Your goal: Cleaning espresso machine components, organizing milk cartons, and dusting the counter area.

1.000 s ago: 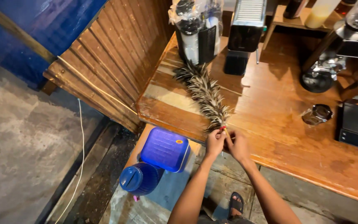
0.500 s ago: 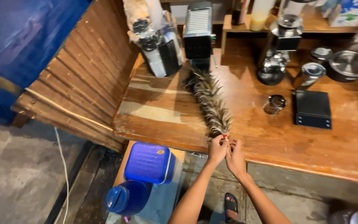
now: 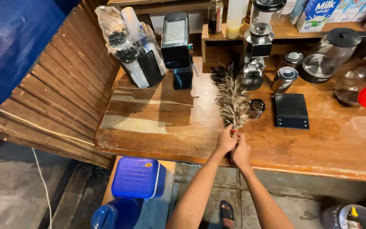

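While both hands clasp its handle, the feather duster [image 3: 230, 99] has swept rightward along the wooden counter [image 3: 149, 123].
Left hand [image 3: 225, 141] and right hand [image 3: 241, 152] stay closed around it; plumes now point to 12 o'clock, near the small metal cup [image 3: 257, 107] and black scale [image 3: 292, 111], so dusting has moved on.

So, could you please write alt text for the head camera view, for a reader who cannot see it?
Both hands, left hand and right hand, grip the handle end of a feather duster lying on a wooden counter. Beside it sit a small black scale, a coffee grinder and a glass kettle; a blue cooler box stands below.
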